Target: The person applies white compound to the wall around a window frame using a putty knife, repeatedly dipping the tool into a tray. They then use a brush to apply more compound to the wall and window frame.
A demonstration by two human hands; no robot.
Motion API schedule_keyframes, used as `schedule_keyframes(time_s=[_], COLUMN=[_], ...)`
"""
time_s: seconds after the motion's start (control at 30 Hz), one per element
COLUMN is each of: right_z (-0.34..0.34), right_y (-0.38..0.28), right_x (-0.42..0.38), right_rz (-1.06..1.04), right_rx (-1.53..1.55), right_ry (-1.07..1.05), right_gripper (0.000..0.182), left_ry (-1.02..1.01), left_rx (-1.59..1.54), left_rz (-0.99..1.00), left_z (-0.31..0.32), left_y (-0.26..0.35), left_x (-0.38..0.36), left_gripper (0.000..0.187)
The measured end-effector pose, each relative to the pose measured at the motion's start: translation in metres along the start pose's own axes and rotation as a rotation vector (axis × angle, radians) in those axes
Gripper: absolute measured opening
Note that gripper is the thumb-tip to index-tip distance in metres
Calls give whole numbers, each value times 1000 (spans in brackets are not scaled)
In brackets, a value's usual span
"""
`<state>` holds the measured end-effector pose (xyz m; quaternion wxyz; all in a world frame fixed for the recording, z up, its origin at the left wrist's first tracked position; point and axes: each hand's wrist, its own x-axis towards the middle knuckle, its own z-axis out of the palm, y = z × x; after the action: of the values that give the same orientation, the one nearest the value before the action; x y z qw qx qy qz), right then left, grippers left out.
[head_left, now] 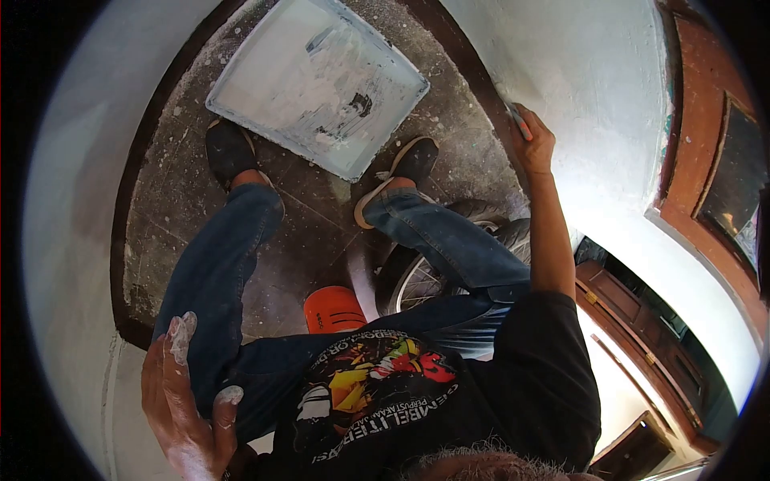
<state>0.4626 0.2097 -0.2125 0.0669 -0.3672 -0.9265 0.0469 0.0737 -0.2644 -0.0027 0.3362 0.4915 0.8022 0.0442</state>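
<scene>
My right hand [536, 141] is closed round a small scraper-like tool [521, 122] with an orange and grey handle; its blade end touches or nearly touches the lower part of the pale wall [577, 96]. Near my left thigh, my left hand [186, 401] is raised with its fingers apart and holds nothing; white paste coats its fingertips. On the floor in front of my feet lies a large white tray [265, 72], smeared with white and grey material and with dark patches on its surface.
An orange-red bucket [331, 309] stands between my legs. Beside it, partly behind my leg, is a spoked wheel [421, 280]. The speckled dark floor [313, 216] meets a brown skirting strip [144, 144]. Brown wooden frames [698, 120] are at the right.
</scene>
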Motion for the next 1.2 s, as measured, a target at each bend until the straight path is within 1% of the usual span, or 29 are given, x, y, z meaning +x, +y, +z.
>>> schedule_keyframes(time_s=[0.1, 0.13, 0.23, 0.33, 0.4, 0.47, 0.57, 0.67, 0.7, 0.83, 0.97, 1.07, 1.17, 1.2], right_z=[1, -1, -19, -30, -22, -4, 7, -7, -17, -43, -24, 2, 22, 25], right_y=[-2, -4, -4, -16, -25, -20, -13, -14, -24, -47, -49, -55, -50, -48], right_x=[13, 18, 17, 10, 10, 14, 26, 37, 39, 33, 36, 52, 67, 72], right_rz=[12, 13, -15, -18, -40, -55, -22, -60, -73, 5, -123, -95, -108, -99], right_rx=[-56, -76, -76, -16, 45, 0, -82, -108, -99, -72, 42, 14, -25, -24], right_ry=[3, 12, 130, 152, 107, 85, 44, 123, 159, 168, 118, 75, 81, 86], right_gripper=[28, 27, 26, 26, 27, 26, 24, 22, 20, 25, 25, 23, 31, 30], left_ry=[-27, -25, -25, -34, -32, -23, -31, -28, -27, -9, 4, 7, 16, 20], left_rx=[-78, -58, -38, -79, -110, -77, -46, -26, -20, -99, -96, -109, -136, -145], left_rz=[-7, -8, -11, -1, 21, 25, -2, -3, 1, 13, 53, 40, 29, 26], left_z=[-6, -8, -10, -13, -13, -12, -13, -12, -11, -12, -11, -9, -10, -11], left_y=[7, 9, 11, 12, 12, 11, 14, 10, 8, 9, 6, 5, 7, 8], left_x=[8, 7, 7, 12, 13, 10, 8, 7, 6, 9, 10, 9, 9, 10], left_gripper=[64, 64, 64, 64, 63, 63, 63, 61, 61, 60, 60, 60, 61, 61])
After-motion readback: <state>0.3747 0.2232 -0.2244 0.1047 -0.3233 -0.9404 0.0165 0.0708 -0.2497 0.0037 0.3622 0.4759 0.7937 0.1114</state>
